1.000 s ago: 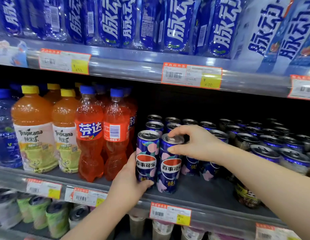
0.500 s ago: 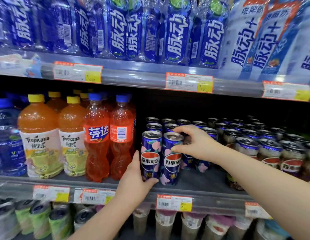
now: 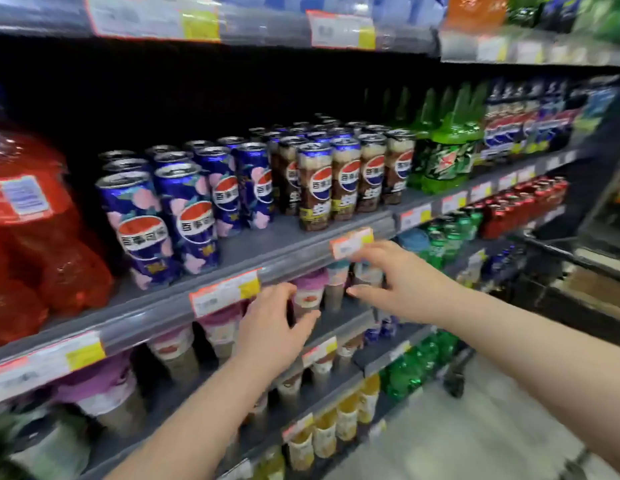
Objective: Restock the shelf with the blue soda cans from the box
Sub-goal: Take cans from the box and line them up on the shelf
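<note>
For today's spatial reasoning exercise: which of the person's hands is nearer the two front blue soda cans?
Left. The left hand is below and right of the front blue soda cans, under the shelf edge. The right hand is farther right.

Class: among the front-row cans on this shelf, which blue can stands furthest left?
The blue can with pink flowers, beside the red bottles; every other front can stands to its right.

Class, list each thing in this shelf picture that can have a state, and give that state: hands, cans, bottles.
left hand: empty, fingers spread, in front of the shelf edge.
right hand: empty, open, off the cans.
blue soda cans: upright on the shelf, in rows, unopened.
brown cans: upright, in rows beside the blue ones.
green bottles: upright, capped.
red bottles: standing at far left, blurred.
</note>
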